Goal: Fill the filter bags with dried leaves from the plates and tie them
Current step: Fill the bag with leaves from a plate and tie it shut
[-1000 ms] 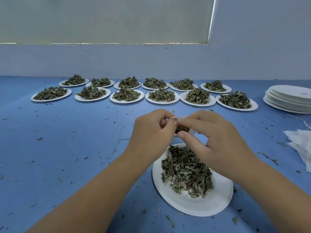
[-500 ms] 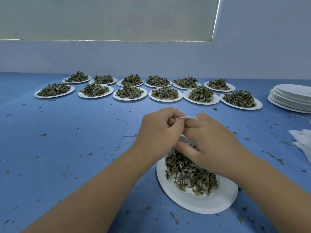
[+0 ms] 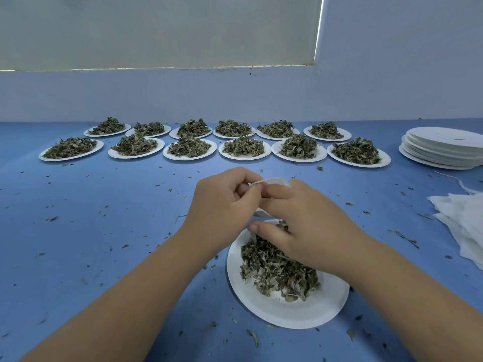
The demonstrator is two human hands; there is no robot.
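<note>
Gripping: our left hand pinched the top edge of the filter bag between thumb and forefinger.
Right hand: our right hand lay with its fingers against the bag's mouth and its thumb stretched out free; we could not tell whether it grasped the bag.
Bag position: it hung between both hands, over the far rim of the near plate, with its top edge running left to right.
Leaves: the dried leaves lay below the bag, toward us and partly under the right hand. That hand was the nearer, so we judged the next pinch of leaves was its job.
Counts: one bag in hand, one near plate, and twelve more heaped plates in two rows of six across the far worktop.
Right side: one stack of bare plates and one pile of spare bags.
</note>
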